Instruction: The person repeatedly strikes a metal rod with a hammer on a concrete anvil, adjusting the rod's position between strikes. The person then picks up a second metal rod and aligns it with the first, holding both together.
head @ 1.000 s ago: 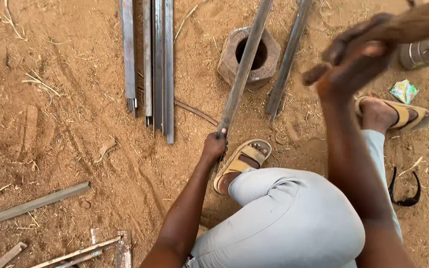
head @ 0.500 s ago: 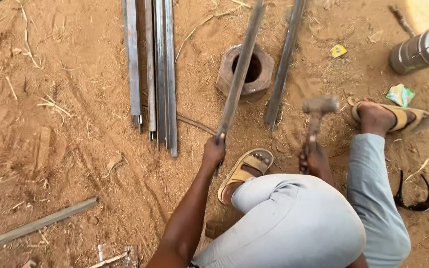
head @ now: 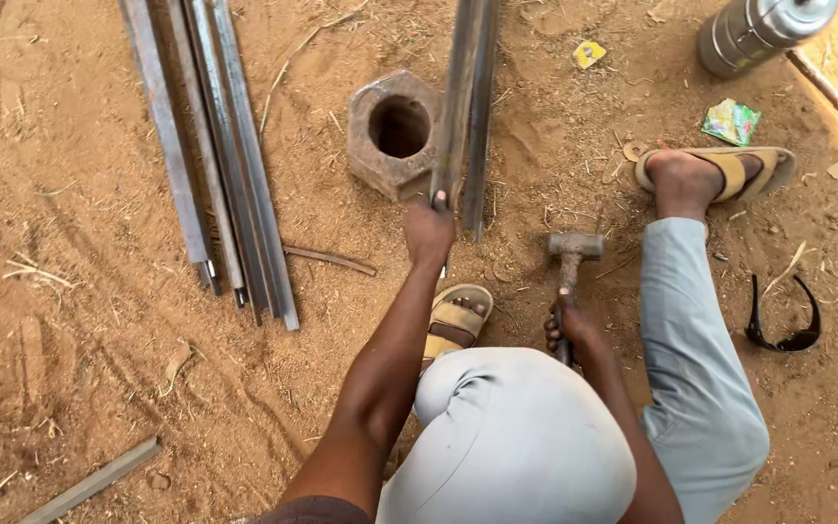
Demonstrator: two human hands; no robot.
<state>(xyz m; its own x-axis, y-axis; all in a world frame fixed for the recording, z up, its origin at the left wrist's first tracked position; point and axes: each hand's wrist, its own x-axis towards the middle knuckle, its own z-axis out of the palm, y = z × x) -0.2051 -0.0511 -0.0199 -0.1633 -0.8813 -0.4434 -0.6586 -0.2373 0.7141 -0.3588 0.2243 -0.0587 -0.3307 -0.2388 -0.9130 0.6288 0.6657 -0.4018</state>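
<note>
Above the big hexagonal nut [head: 392, 133], the metal bar [head: 460, 97] held by the left hand [head: 429, 233] runs off the top edge, as does the bundle of strips [head: 215, 165] to the nut's left. Right of the nut, the right hand [head: 574, 325] and knee hide the hammer [head: 572, 254] handle's lower end. The steel flask [head: 763, 29] is cut off at the top.

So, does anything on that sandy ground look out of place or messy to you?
A few bits do. Dark sunglasses lie in the dirt beside the bent leg, and a green crumpled wrapper and a small yellow scrap litter the sand. A lone grey metal bar lies apart from the neat bundle of grey steel bars.
</note>
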